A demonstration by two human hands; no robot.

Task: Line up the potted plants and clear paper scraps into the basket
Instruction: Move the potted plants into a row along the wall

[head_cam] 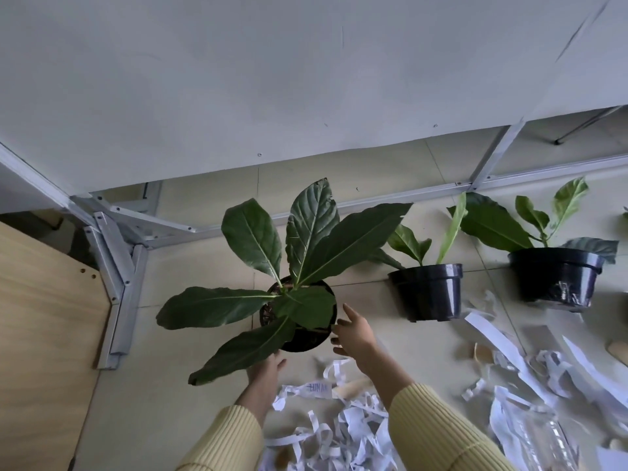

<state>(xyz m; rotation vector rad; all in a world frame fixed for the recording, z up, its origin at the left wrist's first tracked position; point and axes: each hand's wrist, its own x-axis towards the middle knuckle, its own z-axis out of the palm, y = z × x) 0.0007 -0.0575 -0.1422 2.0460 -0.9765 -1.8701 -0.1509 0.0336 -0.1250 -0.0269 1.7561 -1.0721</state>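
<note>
The large potted plant stands on the tiled floor. The right hand is at the plant's right side, fingers spread and straight, gripping nothing. The left hand reaches in under the plant's lowest leaf, which hides its fingers, so I cannot tell its grip. Right of the plant stand a second pot and, further right, a third pot. Paper scraps lie on the near side of the plant.

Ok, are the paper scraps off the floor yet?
No, white scraps lie strewn across the floor.
</note>
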